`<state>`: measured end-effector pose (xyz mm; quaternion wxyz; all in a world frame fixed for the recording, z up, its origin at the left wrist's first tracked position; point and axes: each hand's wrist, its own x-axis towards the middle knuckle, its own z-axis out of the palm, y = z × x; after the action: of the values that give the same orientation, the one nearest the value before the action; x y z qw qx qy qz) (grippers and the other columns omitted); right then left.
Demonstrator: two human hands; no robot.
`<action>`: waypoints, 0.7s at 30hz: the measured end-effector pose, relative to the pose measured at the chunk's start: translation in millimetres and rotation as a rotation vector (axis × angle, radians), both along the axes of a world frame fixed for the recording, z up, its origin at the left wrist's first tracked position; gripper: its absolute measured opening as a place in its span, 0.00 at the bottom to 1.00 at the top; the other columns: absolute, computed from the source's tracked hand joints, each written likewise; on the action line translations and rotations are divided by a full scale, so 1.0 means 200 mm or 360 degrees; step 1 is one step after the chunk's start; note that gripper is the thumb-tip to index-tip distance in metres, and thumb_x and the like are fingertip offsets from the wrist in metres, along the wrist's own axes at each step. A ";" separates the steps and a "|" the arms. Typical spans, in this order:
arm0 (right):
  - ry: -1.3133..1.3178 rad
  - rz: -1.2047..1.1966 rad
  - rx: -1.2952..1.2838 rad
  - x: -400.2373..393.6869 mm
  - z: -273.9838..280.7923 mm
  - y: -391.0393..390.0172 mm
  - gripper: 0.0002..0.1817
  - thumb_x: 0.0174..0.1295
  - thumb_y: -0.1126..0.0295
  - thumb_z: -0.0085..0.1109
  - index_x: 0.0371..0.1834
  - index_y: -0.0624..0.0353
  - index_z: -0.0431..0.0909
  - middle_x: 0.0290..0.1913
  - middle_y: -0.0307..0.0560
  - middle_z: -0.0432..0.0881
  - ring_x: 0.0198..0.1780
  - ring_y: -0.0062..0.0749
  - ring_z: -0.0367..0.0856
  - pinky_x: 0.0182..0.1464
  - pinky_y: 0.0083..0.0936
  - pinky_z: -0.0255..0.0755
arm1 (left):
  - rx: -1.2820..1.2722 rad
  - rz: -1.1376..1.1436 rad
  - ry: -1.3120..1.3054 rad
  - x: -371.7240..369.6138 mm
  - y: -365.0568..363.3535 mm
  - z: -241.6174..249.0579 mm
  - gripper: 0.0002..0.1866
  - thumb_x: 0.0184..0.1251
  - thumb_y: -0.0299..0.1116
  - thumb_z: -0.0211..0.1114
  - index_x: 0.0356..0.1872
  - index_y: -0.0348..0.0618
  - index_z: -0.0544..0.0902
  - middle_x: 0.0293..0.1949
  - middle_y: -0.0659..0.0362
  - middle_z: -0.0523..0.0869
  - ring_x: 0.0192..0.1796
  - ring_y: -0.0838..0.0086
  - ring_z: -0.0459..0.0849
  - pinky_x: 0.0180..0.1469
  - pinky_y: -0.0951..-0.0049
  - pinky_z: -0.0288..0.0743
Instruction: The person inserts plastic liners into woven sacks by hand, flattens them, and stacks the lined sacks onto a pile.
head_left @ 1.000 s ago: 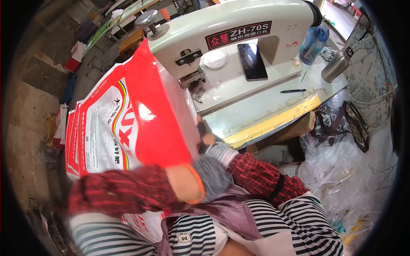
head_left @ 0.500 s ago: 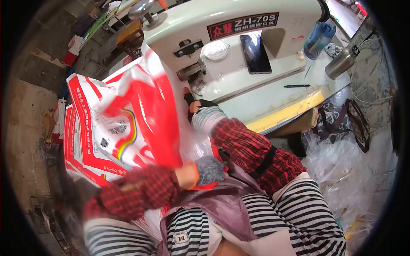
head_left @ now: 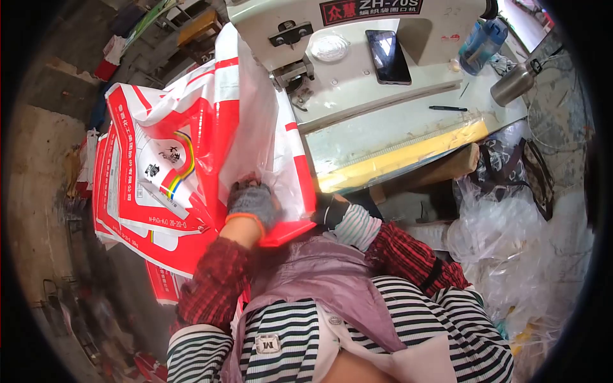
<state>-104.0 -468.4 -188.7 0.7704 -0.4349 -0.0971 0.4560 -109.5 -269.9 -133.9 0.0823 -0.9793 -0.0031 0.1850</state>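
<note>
Both gloved hands grip the red-and-white bag point(head_left: 191, 147) mid-frame: left hand point(head_left: 252, 201) clamped on its plastic liner, right hand point(head_left: 329, 209) pinching the edge. Sewing machine point(head_left: 345, 25), phone point(head_left: 389, 56), pen point(head_left: 447, 108) on the desk point(head_left: 383, 137) upper right.

I wear grey knit gloves with orange cuffs on my left hand point(head_left: 252, 201) and right hand point(head_left: 332, 209), red plaid sleeves, striped top, mauve apron.

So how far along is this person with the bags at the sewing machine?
Looks done: a stack of red and white bags lies flat left of the sewing machine. In hand: the gloved left hand presses on one bag whose end stands by the machine head, and the right hand grips its lower edge. Left: I can't tell whether this bag is stitched.
</note>
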 end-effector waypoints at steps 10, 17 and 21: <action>-0.0575 0.0041 -0.0316 0.02 0.01 0.02 0.19 0.59 0.70 0.56 0.54 0.62 0.72 0.45 0.46 0.80 0.44 0.27 0.77 0.50 0.25 0.70 | -0.0343 -0.0252 -0.0933 0.02 -0.06 0.17 0.25 0.41 0.44 0.70 0.43 0.46 0.82 0.62 0.46 0.67 0.65 0.49 0.62 0.67 0.48 0.52; -0.1645 -0.0079 -0.0342 0.01 -0.02 -0.04 0.14 0.60 0.73 0.52 0.48 0.63 0.74 0.42 0.49 0.81 0.42 0.27 0.78 0.48 0.24 0.71 | -0.0283 -0.0487 -0.0918 0.10 -0.07 0.25 0.16 0.37 0.40 0.74 0.26 0.43 0.80 0.46 0.54 0.75 0.51 0.56 0.71 0.54 0.48 0.63; -0.0957 0.0098 -0.0380 0.02 0.04 -0.02 0.16 0.57 0.73 0.56 0.49 0.63 0.74 0.42 0.47 0.81 0.43 0.26 0.78 0.49 0.24 0.71 | -0.0493 -0.0285 -0.1138 0.07 -0.04 0.04 0.16 0.41 0.34 0.74 0.23 0.39 0.74 0.31 0.54 0.78 0.32 0.63 0.79 0.35 0.66 0.73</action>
<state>-100.7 -471.6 -179.9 0.6365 -0.6343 -0.2793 0.3385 -96.4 -277.1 -125.6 -0.0569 -0.9791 0.0817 -0.1771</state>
